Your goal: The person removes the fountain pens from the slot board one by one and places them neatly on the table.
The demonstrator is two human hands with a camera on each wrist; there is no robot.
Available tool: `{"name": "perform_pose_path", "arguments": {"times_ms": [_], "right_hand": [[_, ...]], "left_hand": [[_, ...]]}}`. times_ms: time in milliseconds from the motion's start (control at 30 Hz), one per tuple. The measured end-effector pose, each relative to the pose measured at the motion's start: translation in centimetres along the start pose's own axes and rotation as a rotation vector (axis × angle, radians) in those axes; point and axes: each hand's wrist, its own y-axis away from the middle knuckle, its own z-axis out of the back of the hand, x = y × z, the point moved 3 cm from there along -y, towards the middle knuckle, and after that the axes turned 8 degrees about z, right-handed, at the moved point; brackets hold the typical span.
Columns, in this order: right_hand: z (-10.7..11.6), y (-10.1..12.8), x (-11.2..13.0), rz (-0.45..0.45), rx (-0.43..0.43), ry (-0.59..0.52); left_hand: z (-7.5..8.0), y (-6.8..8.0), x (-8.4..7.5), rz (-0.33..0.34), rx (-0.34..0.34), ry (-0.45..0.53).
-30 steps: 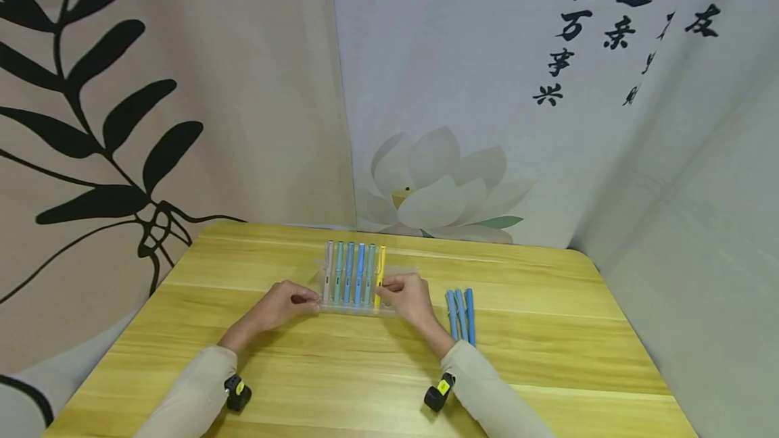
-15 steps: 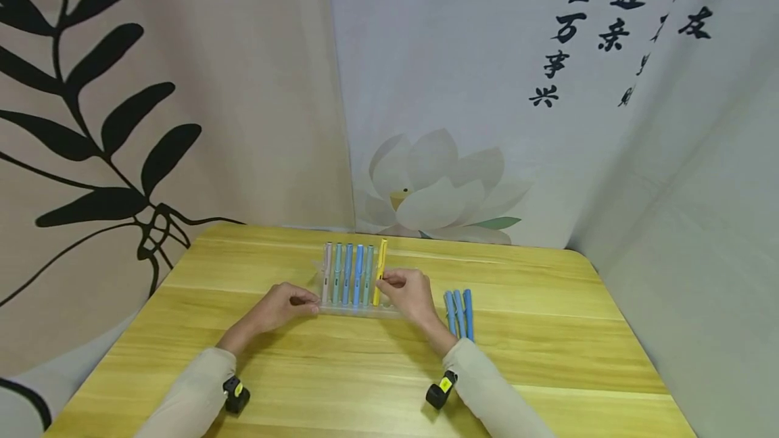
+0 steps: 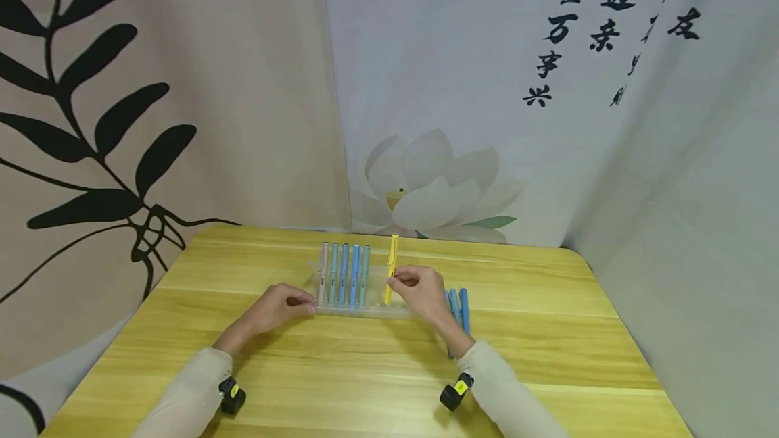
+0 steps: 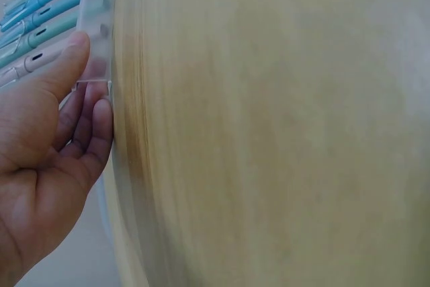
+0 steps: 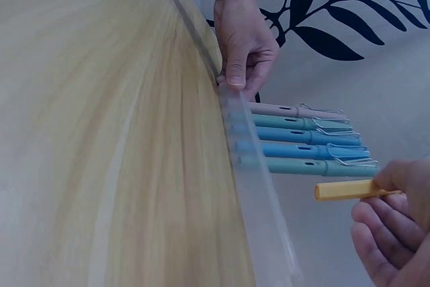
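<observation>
A clear plastic pen tray (image 3: 365, 309) lies mid-table with several pens (image 3: 343, 276) lined up in it: one pale pink, the others teal and blue. My right hand (image 3: 420, 293) pinches a yellow pen (image 3: 391, 269) and holds it a little right of that row, lifted off the tray; the right wrist view shows the yellow pen (image 5: 346, 190) clear of the row of pens (image 5: 302, 139). My left hand (image 3: 276, 306) grips the tray's left end (image 4: 94, 65), thumb on top and fingers below.
Three blue pens (image 3: 459, 306) lie side by side on the wooden table (image 3: 365, 384) just right of my right hand. Printed cloth backdrops stand close behind the table and along its left and right sides.
My right hand has lifted the yellow pen out of its place at the row's right end and carried it up and to the right. The left hand has stayed on the tray.
</observation>
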Motion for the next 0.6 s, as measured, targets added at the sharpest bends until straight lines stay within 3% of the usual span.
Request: {"name": "perform_pose_path", "arguments": {"times_ms": [600], "right_hand": [[5.3, 2.0, -1.0, -0.056, -0.079, 0.018]], "left_hand": [[0.0, 0.0, 0.0, -0.007, 0.005, 0.001]]}}
